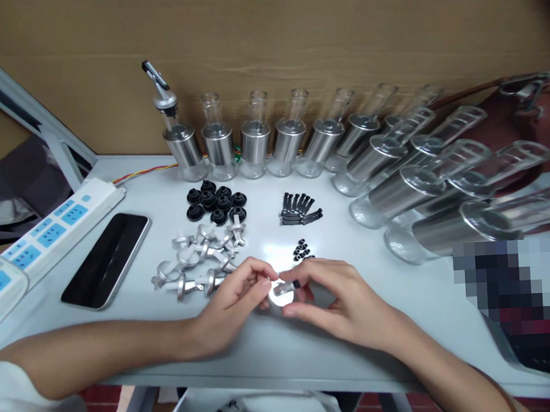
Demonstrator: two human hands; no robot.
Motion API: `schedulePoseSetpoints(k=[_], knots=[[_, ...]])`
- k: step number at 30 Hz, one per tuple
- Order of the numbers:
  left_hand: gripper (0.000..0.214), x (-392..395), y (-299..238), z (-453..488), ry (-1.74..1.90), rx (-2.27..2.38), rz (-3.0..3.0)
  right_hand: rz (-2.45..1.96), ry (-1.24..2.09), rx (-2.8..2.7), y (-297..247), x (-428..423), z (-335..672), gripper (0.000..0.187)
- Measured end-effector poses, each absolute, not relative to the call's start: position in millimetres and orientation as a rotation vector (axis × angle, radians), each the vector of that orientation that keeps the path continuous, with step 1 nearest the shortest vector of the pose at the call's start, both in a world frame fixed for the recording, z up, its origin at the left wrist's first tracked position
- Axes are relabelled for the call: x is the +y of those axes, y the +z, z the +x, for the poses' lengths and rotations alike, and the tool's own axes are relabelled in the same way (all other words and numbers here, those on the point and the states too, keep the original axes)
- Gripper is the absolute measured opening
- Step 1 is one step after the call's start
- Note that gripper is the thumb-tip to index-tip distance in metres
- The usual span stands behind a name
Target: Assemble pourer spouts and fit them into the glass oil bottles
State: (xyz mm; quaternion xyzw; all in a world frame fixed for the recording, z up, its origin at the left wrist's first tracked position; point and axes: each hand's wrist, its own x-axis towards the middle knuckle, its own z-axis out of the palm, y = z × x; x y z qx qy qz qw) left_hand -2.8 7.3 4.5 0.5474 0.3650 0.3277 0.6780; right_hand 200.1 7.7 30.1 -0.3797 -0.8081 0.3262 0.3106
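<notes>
Left hand [243,297] and right hand [348,297], fingers of both clamped on a metal cap [282,296], the cap between them above the table [264,357]; loose caps [182,288] beside the left hand, black stoppers [208,201] behind these; black rings [300,252] near the right hand, levers [293,218] farther back.

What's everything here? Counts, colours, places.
Pourer bottle: one, clear and silver, back left
Other bottles: about eleven, same colours, back and right
Stoppers: about ten, black, centre left
Metal parts: several, silver, near stoppers
Slim sticks: about ten, black, centre
Rings: about ten, black, centre
Phone: one, black, left
Power strip: one, white, far left
Wires: several, multicoloured, back left
Cardboard: one, brown, behind
Table: one, pale grey, beneath
Unclear item: one, reddish, back right
Pixelated patch: one, multicoloured, right
Held piece: one, mostly silver, front centre
Left hand: one, bare, on piece
Right hand: one, bare, on piece
</notes>
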Motion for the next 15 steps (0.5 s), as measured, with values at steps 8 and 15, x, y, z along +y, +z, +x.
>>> schedulePoseSetpoints(k=[8,15], knots=[[0.021,7,4,-1,0.737,0.764,1.183,-1.107,0.912,-2.065,34,10,202,0.021],[0.027,7,-5,0,0.825,0.781,1.204,-1.135,0.801,-1.984,35,9,200,0.025]])
